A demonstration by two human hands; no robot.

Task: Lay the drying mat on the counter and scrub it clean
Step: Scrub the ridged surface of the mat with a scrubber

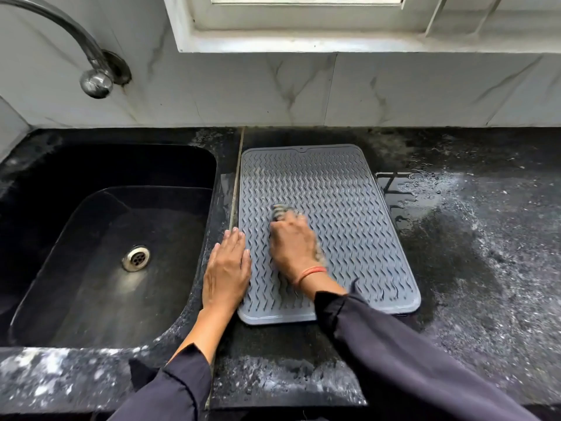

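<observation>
Your right grip (293, 241) is curled round a scrubber (282, 211), blurred but pressed to the middle of the drying mat (340, 183). Your left grip (227, 265) lies flat, fingers straight, holding nothing, across the mat's left edge. The mat lies flat on the tabletop (485, 268), just beside the sink (91, 268). Water (406, 189) pools at its right side, so a hard stroke could skid it, since only one edge is pinned. Your right sleeve (394, 344) may drag through the wet.
</observation>
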